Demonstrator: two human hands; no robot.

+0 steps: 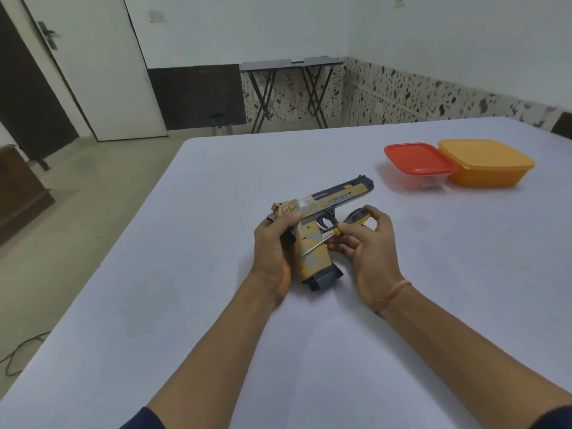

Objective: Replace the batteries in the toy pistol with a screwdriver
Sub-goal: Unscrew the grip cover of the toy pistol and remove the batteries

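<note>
A tan and grey toy pistol point(328, 205) lies on its side in the middle of the white table point(185, 305), barrel pointing far right, grip toward me. My left hand point(274, 252) wraps the back of the grip and holds it steady. My right hand point(366, 252) holds a screwdriver point(356, 217) with a black and yellow handle. Its thin metal shaft slants down to the left, and the tip rests on the side of the grip. The grip's black base sticks out below both hands.
A clear box with a red lid point(418, 164) and an orange lidded box point(486, 162) stand side by side at the far right of the table. The table's left edge runs diagonally beside my left arm. A folding table point(291, 65) stands by the far wall.
</note>
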